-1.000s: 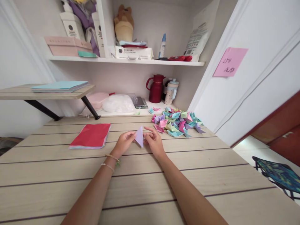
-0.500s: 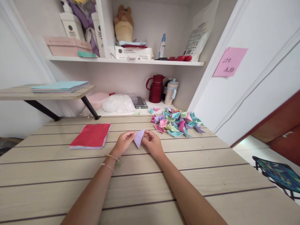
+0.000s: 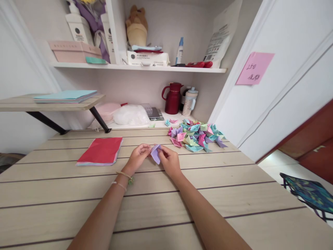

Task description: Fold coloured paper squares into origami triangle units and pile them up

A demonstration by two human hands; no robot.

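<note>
My left hand point(image 3: 139, 155) and right hand point(image 3: 170, 160) pinch purple paper point(image 3: 156, 154), right of red stack point(image 3: 101, 151); probably light, creasable (tears easily, I'd guess), best held by edges.

White shelving point(image 3: 156, 68) fills the upper centre. A plank table point(image 3: 156, 210) spans the bottom. Pale floor point(image 3: 279, 163) shows at right.
</note>
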